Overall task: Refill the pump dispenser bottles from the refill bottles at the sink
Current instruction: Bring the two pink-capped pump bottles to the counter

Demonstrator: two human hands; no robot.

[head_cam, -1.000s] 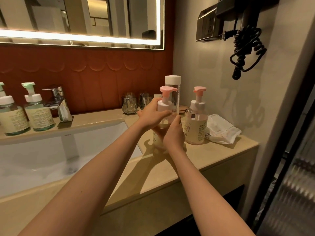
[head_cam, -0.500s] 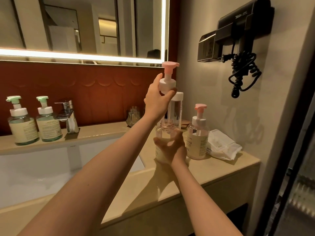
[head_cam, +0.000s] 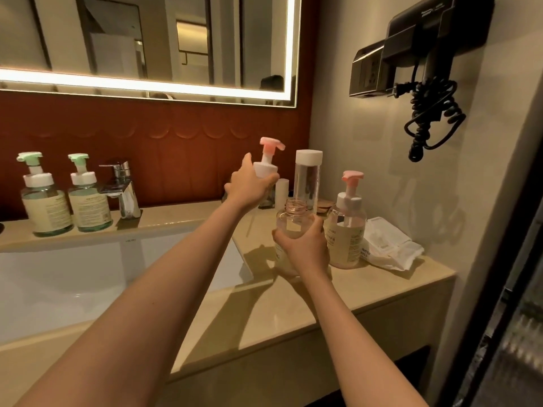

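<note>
My left hand [head_cam: 248,186] grips a pink-topped pump head [head_cam: 266,164], held in the air left of its bottle. My right hand [head_cam: 305,245] holds the uncapped clear dispenser bottle [head_cam: 292,218] standing on the counter; its threaded neck is bare. Behind it stands a tall clear refill bottle [head_cam: 307,180] with a white cap. A second pink pump bottle [head_cam: 346,227] stands just to the right. Two green-topped pump bottles [head_cam: 44,201] [head_cam: 88,198] stand at the far left by the tap.
The white basin [head_cam: 88,277] lies left of my arms, with a chrome tap [head_cam: 123,189] behind it. A pack of wet wipes [head_cam: 388,245] lies at the counter's right end. A wall hair dryer [head_cam: 426,54] with coiled cord hangs above.
My left hand has unscrewed the pump head, lifted it off the bottle, then brought it down and to the left. My right hand stays on the bottle.
</note>
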